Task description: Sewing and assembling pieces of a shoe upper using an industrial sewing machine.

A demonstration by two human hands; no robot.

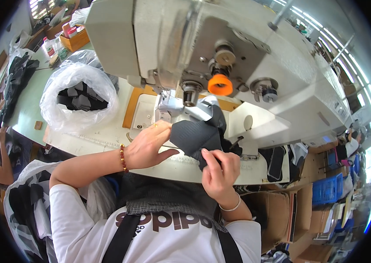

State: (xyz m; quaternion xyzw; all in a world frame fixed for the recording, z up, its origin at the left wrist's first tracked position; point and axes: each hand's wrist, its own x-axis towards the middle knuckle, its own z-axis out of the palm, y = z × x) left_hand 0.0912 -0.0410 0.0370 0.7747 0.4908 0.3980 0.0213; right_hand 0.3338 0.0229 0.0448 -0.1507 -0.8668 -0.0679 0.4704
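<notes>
A dark grey piece of fabric [196, 136], ribbed and folded into a curved shape, lies at the working end of a white sewing machine [277, 48]. My left hand [149, 147] rests against its left edge, fingers stretched out and thumb held apart; the fingertips are partly hidden beside the cloth. Lower on the right, my right hand [220, 171] pinches the near edge of the same piece between thumb and fingers. Just beyond the cloth is the presser-foot area [168, 105], where the needle cannot be made out. More dark cloth rises behind, beside the metal arm.
An open clear plastic bag [54, 94] of dark cut pieces stands on the table to the left. Dark pieces [276, 163] lie at the table's right end. Cardboard boxes [277, 210] and a blue crate [327, 189] are at the right. Another person's arm [3, 160] shows far left.
</notes>
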